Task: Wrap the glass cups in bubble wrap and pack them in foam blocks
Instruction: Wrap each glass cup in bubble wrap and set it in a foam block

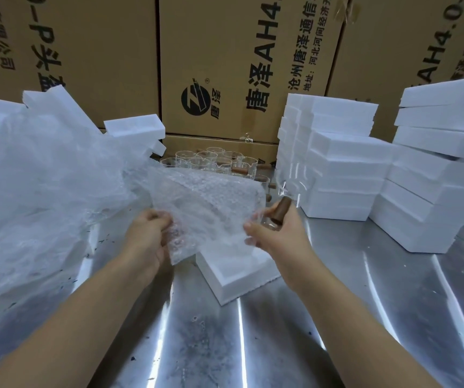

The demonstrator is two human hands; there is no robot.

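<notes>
My left hand (149, 233) pinches the lower left edge of a sheet of bubble wrap (205, 205) held up over the table. My right hand (278, 233) grips a glass cup (264, 218) by its brown wooden handle (280, 209), and the glass body is mostly hidden behind the sheet's right edge. Below the sheet an open white foam block (233, 281) lies on the metal table (225, 345). Several more glass cups (214, 161) with brown handles stand at the back of the table.
A big heap of bubble wrap (37, 197) covers the left side, with foam pieces (132, 127) behind it. Stacks of white foam blocks (337, 163) stand on the right, another stack (443, 163) beside them. Printed cardboard boxes (225, 65) wall off the back.
</notes>
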